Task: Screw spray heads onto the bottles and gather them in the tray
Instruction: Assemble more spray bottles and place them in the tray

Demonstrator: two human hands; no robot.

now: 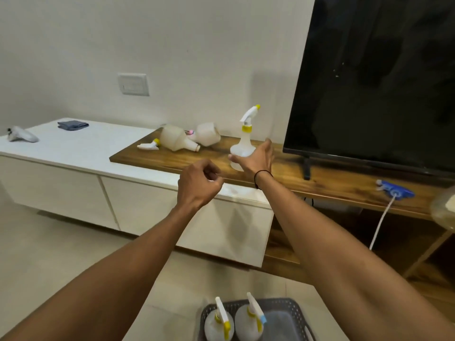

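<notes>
An upright translucent bottle with a yellow-collared spray head (242,141) stands on the wooden shelf (192,159). My right hand (258,157) reaches beside it with straight fingers, thumb close to its base. My left hand (198,184) hovers in front of the shelf, fingers loosely curled and holding nothing. Two headless bottles lie on their sides further left, one (176,139) in front of the other (208,134), with a loose spray head (149,145) beside them. A dark tray (291,307) on the floor holds two finished bottles, one (219,321) left of the other (250,319).
A large dark TV (379,80) stands on the shelf at right. A blue plug with a white cable (394,193) lies near it. The white cabinet (73,148) at left carries a folded grey cloth (73,125) and a white controller (22,135).
</notes>
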